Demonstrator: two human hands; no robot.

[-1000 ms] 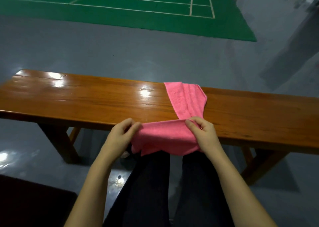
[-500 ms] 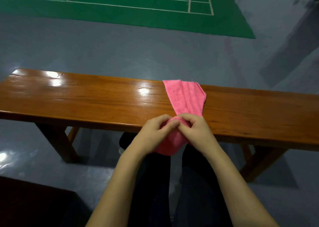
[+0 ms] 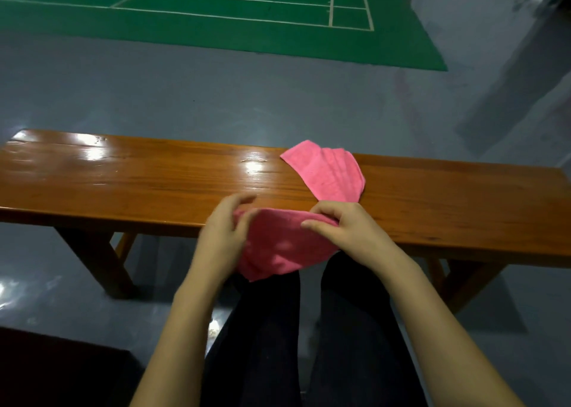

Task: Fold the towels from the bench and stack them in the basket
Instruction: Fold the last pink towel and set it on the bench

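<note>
Hands (image 3: 222, 233) apart again over bench (image 3: 123, 184)

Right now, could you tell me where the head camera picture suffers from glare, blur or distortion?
In the head view, bright glare patches sit on the glossy wooden bench and on the floor at lower left; the left hand is slightly motion-blurred at the fingertips; the pink towel reads clearly; the wide lens bows the bench edges; the corners fall dim.
</note>
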